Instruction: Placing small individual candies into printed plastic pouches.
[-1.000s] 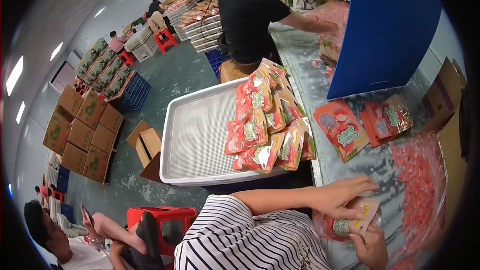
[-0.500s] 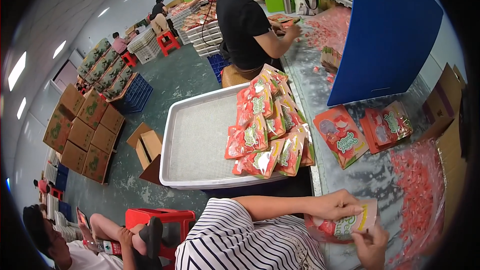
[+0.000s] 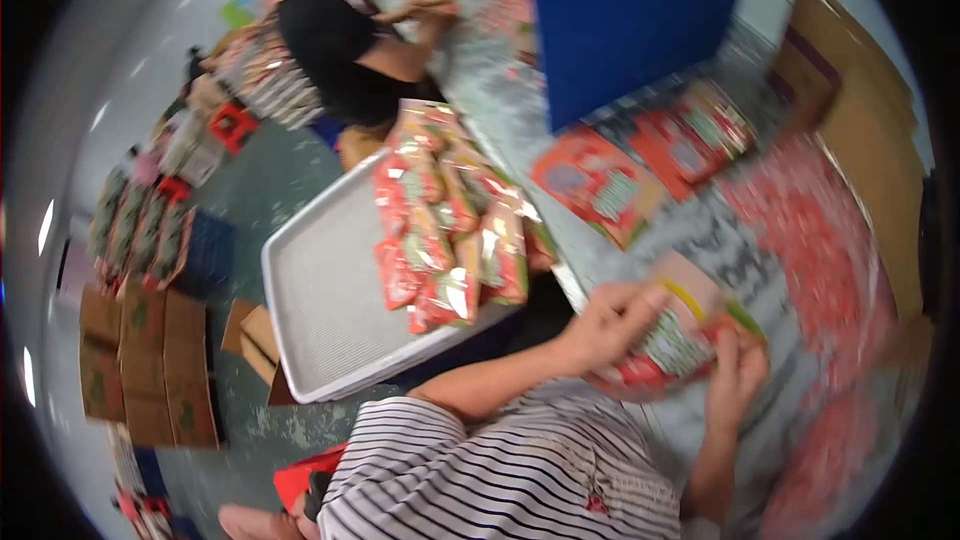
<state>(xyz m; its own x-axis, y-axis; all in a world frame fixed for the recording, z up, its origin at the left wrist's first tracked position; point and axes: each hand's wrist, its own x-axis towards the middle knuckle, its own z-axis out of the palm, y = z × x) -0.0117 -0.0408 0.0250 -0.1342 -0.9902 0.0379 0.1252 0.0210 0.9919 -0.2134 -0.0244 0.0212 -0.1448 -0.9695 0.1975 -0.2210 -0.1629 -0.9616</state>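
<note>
Packing hall of a snack factory.
Filled pouches (image 3: 445, 235) are piled on a grey tray (image 3: 320, 310); cartons (image 3: 140, 360) are stacked lower left.

A grey tray (image 3: 320, 310) sits left of the table's edge, with a heap of red snack packets (image 3: 450, 230) along its right side. Beyond it a person in a black top (image 3: 335, 50) works at the long table (image 3: 500, 100), near a blue panel (image 3: 630, 10). Brown cartons (image 3: 140, 360) stand on the floor at left.
</note>
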